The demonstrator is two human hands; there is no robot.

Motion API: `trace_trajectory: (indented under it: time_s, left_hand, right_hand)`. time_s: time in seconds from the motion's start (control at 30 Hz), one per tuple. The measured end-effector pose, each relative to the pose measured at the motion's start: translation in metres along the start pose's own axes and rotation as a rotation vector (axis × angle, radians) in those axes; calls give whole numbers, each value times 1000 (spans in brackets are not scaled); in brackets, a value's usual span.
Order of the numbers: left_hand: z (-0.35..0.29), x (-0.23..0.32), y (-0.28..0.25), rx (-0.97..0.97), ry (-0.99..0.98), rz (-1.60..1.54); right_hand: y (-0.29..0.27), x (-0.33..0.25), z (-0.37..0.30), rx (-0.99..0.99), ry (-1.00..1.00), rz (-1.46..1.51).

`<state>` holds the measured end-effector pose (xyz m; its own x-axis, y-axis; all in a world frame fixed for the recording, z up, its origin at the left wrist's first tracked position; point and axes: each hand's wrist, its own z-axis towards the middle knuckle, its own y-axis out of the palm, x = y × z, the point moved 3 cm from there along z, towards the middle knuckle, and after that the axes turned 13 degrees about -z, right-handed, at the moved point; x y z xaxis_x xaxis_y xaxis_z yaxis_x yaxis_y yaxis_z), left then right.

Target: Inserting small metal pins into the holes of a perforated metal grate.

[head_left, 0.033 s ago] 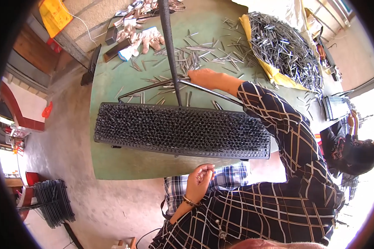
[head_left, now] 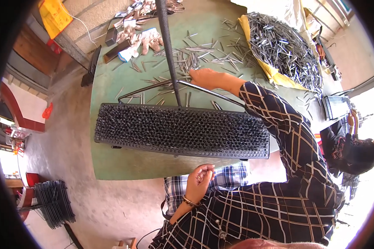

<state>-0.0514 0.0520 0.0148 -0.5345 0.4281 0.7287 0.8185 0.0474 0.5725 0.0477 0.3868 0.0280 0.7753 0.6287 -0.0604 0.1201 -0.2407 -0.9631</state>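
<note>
The worktop [head_left: 131, 164] is green, and a long black tray [head_left: 183, 130] lies near its front edge. Most of this tray is closely packed with small dark pieces, and some bare round holes can be seen along its lower edge. A black bar [head_left: 167, 45] crosses the view just behind it.

The right hand [head_left: 204, 79] reaches over the worktop to the far side of the tray, beside many loose thin metal strips [head_left: 190, 61]. Its fingers are together and bent down; I cannot tell if they have hold of a strip. The left hand [head_left: 198, 182] is in front of the worktop, near a checked cloth [head_left: 230, 173]. Its palm is turned up, with the fingers half curled, and I cannot tell if something small is inside.

At the right, a yellow sack [head_left: 274, 76] is spread open under a big heap of strips [head_left: 282, 45]. Stained work gloves [head_left: 151, 40] lie at the far left. Another person [head_left: 357, 157] sits at the right.
</note>
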Motion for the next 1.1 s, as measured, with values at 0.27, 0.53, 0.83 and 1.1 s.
trace_trajectory:
  time_s: [0.27, 0.53, 0.83, 1.1]
  left_hand:
    - [-4, 6, 52, -193, -64, -61]
    - [3, -22, 105, -234, -83, -255]
    - [17, -103, 92, 142, -240, -599]
    - [13, -122, 58, -26, -223, -709]
  right_hand:
    - [-68, 68, -133, 148, 62, 391]
    - [-32, -20, -313, 13, 152, 706]
    - [88, -145, -340, 286, 309, 264]
    - [111, -146, -346, 229, 376, 680]
